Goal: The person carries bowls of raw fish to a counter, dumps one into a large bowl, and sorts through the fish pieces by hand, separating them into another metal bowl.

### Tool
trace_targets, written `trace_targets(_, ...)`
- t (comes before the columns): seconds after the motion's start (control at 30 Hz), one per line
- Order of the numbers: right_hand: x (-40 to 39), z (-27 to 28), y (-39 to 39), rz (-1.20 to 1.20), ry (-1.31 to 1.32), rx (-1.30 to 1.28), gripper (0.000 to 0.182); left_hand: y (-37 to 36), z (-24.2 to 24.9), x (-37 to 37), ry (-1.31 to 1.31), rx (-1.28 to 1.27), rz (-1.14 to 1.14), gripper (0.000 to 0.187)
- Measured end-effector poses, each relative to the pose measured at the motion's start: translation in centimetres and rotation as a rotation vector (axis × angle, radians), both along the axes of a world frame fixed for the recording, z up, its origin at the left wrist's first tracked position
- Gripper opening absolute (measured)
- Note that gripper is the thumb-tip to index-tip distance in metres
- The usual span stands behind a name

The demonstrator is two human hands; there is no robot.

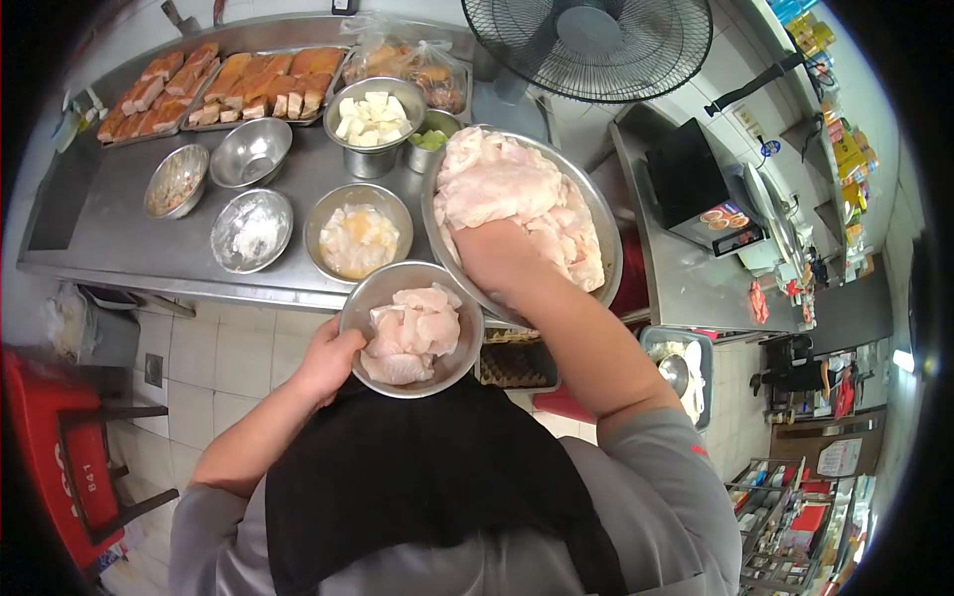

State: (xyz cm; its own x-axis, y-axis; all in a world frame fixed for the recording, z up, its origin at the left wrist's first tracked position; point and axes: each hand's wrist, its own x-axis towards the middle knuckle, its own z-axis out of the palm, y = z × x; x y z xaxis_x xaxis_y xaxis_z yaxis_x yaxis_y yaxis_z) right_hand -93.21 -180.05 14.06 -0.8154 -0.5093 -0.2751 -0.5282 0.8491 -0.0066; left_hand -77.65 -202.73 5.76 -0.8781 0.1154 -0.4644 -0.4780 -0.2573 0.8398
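Being grasped at its left rim by the left hand [333,360], a round stainless-steel bowl [471,340] of pale pink raw meat pieces [409,333] is held at the near edge of the grey metal counter [109,214]. Just to its right and farther off, a large oval steel basin [609,233] is heaped with pale raw meat [497,184], into which the right hand [497,250] is pushed; whether anything is clenched cannot be told, as its fingertips are hidden. The bowl could be tipped if its wet rim slips, and loose meat could be dragged over the basin's edge. On the red object [40,437] at left, "841" or "B41" is seen; red lettering on the grey sleeve [666,477] cannot be read.
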Motion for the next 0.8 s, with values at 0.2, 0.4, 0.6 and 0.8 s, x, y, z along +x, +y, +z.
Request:
trace_targets(0.2,-2.3,3.2,3.2,0.174,-0.323,-0.191,0.046,0.2,1.3,-0.1,0.038,-0.023,0.006,0.04)
trace_targets(0.4,-0.5,9.0,8.0,-0.325,-0.796,-0.468,0.041,0.1,0.6,0.0,-0.006,0.014,-0.009,0.042)
trace_targets(0.6,1.5,8.6,10.2,-0.311,-0.667,-0.673,0.035,0.1,0.5,-0.3,-0.008,0.001,-0.006,0.042)
trace_targets(0.8,2.4,7.0,11.5,-0.252,-0.188,-0.518,0.031,0.0,0.4,-0.2,0.035,0.039,0.007,0.041)
